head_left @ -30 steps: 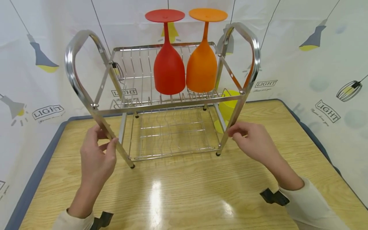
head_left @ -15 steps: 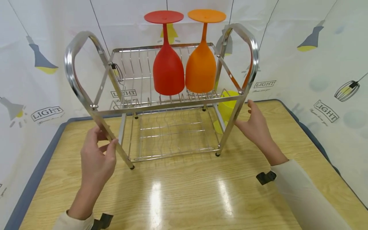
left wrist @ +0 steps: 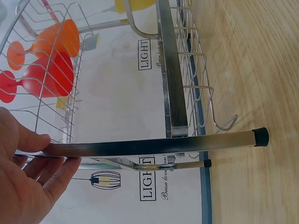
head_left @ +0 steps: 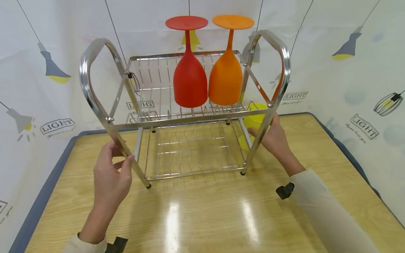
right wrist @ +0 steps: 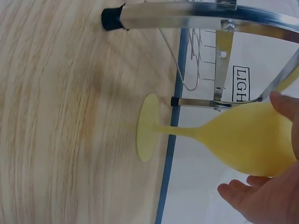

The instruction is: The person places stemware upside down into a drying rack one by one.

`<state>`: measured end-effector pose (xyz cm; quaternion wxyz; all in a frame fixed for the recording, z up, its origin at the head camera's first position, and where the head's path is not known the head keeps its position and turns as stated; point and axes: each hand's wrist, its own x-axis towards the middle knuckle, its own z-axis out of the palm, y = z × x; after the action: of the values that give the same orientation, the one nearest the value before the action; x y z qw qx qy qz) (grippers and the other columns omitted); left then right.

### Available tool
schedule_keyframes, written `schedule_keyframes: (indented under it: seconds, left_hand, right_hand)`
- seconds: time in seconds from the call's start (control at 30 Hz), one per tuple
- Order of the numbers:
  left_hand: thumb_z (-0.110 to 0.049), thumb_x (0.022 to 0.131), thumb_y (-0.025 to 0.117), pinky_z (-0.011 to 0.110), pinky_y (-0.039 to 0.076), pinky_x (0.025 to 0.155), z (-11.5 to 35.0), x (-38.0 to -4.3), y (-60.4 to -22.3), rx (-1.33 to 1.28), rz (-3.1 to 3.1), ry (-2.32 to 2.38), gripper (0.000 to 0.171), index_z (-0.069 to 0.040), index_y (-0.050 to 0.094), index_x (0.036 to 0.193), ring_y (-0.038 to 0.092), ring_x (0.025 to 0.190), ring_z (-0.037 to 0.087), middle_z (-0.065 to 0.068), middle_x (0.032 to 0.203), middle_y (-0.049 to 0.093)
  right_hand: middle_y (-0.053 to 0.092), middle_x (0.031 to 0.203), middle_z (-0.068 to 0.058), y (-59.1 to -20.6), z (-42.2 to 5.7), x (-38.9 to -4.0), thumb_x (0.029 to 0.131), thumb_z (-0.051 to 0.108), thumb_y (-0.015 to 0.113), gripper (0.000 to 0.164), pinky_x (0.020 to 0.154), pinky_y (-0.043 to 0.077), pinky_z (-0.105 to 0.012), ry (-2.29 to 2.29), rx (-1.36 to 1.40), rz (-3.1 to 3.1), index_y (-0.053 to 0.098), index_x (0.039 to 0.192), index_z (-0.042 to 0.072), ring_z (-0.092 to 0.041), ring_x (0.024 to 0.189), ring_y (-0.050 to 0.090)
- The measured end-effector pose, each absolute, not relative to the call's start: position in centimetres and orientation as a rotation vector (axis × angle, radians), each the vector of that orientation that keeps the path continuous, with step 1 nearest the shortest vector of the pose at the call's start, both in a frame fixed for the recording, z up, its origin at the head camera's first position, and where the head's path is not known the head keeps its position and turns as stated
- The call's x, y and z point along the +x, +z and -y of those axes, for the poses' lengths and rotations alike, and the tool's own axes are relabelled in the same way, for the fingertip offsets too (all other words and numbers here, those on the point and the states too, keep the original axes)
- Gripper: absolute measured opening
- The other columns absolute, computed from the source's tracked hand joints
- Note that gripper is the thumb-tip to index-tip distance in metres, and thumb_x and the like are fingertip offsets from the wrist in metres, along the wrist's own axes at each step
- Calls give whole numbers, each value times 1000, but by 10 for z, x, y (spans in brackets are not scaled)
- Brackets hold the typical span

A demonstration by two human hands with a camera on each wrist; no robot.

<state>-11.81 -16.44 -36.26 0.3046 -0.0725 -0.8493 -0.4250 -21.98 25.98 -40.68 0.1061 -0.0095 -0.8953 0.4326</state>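
My left hand pinches the front left leg of a two-tier metal dish rack between thumb and fingers. A yellow plastic goblet stands upright on its base on the table, beside the rack's right side. Around its bowl my right hand is spread, the thumb at one side and the fingers at the other. A small gap shows between those fingers and the bowl; whether the thumb touches it I cannot tell. On the upper tier a red goblet and an orange goblet stand upside down, side by side.
The rack's lower wire tier sits low over the wooden table. Behind the table hangs a white cloth printed with lamps. The rack's right front leg stands between my right hand and the lower tier.
My right hand has left the rack's right front leg, swung outward and reached round behind it to the yellow goblet, fingers spread. The left hand keeps its pinch on the left leg.
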Motion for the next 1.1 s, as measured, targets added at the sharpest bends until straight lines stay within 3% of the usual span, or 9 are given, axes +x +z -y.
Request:
schedule_keyframes:
  seconds: [0.17, 0.27, 0.37, 0.47, 0.6, 0.87, 1.1]
  left_hand:
    - [16, 82, 63, 2, 48, 74, 162, -118, -362, -195, 2229, -1155, 37, 9, 53, 117, 54, 90, 10, 15, 96, 59]
    - [17, 82, 62, 3, 48, 74, 162, -118, -362, -206, 2217, -1174, 37, 10, 53, 117, 55, 90, 14, 15, 96, 59]
    - [18, 82, 62, 3, 48, 75, 162, -118, -363, -212, 2212, -1172, 38, 10, 53, 118, 54, 90, 9, 16, 97, 59]
    - [17, 82, 63, 3, 47, 75, 163, -118, -363, -207, 2215, -1154, 38, 10, 53, 117, 52, 90, 4, 17, 97, 59]
    - [17, 81, 63, 2, 47, 75, 164, -118, -362, -202, 2216, -1141, 38, 10, 53, 117, 53, 90, 6, 17, 97, 59]
    - [17, 81, 64, 0, 46, 73, 163, -117, -361, -201, 2226, -1117, 38, 9, 54, 117, 57, 89, 15, 16, 96, 60]
    - [15, 82, 64, -1, 45, 71, 164, -116, -362, -191, 2243, -1124, 39, 9, 54, 119, 61, 90, 25, 17, 97, 60]
  right_hand:
    - [37, 148, -25, -403, -261, -219, 84, 43, 74, 99, 103, 40, -60, 1327, -42, 2601, 13, 153, 9, -42, 135, 38]
    - [38, 146, -25, -399, -263, -216, 84, 34, 77, 95, 104, 41, -59, 1368, 0, 2547, 16, 152, 7, -40, 135, 39]
    - [41, 140, -23, -392, -264, -211, 84, 24, 78, 92, 103, 43, -58, 1397, 34, 2484, 18, 151, 6, -39, 132, 43]
    - [44, 136, -17, -383, -265, -205, 83, 20, 78, 90, 104, 44, -54, 1442, 41, 2433, 20, 150, 8, -33, 130, 45]
    - [43, 140, -8, -371, -269, -195, 84, 23, 77, 86, 106, 44, -49, 1448, 55, 2384, 23, 151, 16, -24, 131, 45]
    - [42, 138, -2, -363, -275, -170, 86, 8, 72, 79, 93, 44, -22, 1511, 140, 2209, 28, 150, 19, -14, 119, 47]
    - [45, 136, -2, -362, -276, -155, 81, -3, 70, 79, 88, 47, -17, 1526, 262, 2109, 33, 149, 15, -19, 115, 48]
